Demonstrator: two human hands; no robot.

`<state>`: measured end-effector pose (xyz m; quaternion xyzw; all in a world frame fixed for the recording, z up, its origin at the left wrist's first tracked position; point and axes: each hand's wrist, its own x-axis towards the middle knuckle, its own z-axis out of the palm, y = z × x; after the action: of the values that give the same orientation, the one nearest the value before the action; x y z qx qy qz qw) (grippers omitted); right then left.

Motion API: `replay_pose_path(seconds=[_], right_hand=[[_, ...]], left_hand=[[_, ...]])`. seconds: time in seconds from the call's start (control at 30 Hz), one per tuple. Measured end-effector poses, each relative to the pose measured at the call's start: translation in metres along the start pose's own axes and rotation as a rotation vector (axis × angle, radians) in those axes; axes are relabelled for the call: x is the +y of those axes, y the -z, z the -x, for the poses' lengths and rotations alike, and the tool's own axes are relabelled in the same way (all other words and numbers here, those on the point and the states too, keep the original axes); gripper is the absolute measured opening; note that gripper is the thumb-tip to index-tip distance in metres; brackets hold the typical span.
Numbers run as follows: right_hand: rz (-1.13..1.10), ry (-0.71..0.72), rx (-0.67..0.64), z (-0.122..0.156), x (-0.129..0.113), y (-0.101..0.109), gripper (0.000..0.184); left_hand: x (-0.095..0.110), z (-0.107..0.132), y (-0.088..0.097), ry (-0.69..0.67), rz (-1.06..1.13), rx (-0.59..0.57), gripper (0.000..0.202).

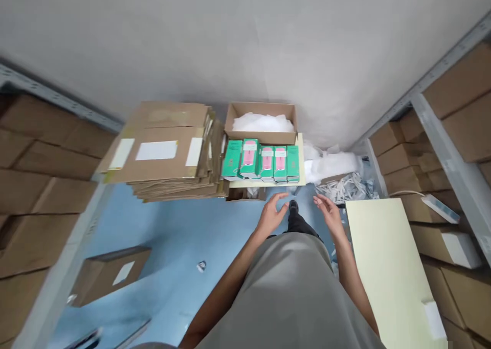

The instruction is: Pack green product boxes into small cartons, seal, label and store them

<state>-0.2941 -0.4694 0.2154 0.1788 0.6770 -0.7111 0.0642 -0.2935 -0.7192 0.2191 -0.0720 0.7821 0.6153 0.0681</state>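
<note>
My left hand (273, 212) hangs in the air with fingers apart and nothing in it, just short of a small table (264, 184). To the right of it, my right hand (327, 208) is also held up, open and holding nothing. A row of several green boxes (232, 159), some with pink panels, stands on the table ahead of my left hand. Behind them is an open cardboard box (262, 136) with white foam-like wrap (263, 122) inside. Neither hand touches anything.
Flattened cartons (164, 152) are piled high on the left. White wrap (330, 166) and a heap of paper strips (341, 188) lie right of the table. A pale tabletop (387, 252) is at my right. Shelves of brown boxes flank both sides; a carton (111, 275) lies on the blue floor.
</note>
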Motion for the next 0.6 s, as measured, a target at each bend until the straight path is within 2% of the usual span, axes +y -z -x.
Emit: replay_pose_path(seconds=[0.1,0.17,0.27,0.33,0.43,0.6], right_hand=[[0.02,-0.006,-0.166,-0.042,-0.016,-0.032,0.059],[0.064,-0.002,-0.301,-0.067,-0.028,-0.049,0.064],[0.121,0.005,-0.458,-0.098,-0.041,-0.067,0.07],[0.134,0.001,-0.514,-0.116,-0.047,-0.075,0.074],[0.15,-0.02,-0.569,-0.139,-0.051,-0.083,0.076],[0.183,-0.06,-0.632,-0.171,-0.056,-0.088,0.077]], left_hand=[[-0.014,-0.032,0.025,0.32,0.247,0.312,0.048],[-0.022,-0.058,0.045,0.516,0.499,0.504,0.054],[-0.031,-0.097,0.07,0.707,0.817,0.643,0.05],[-0.037,-0.121,0.081,0.782,0.898,0.732,0.053],[-0.044,-0.144,0.085,0.834,0.919,0.841,0.05],[-0.056,-0.152,0.08,0.843,0.956,0.881,0.027]])
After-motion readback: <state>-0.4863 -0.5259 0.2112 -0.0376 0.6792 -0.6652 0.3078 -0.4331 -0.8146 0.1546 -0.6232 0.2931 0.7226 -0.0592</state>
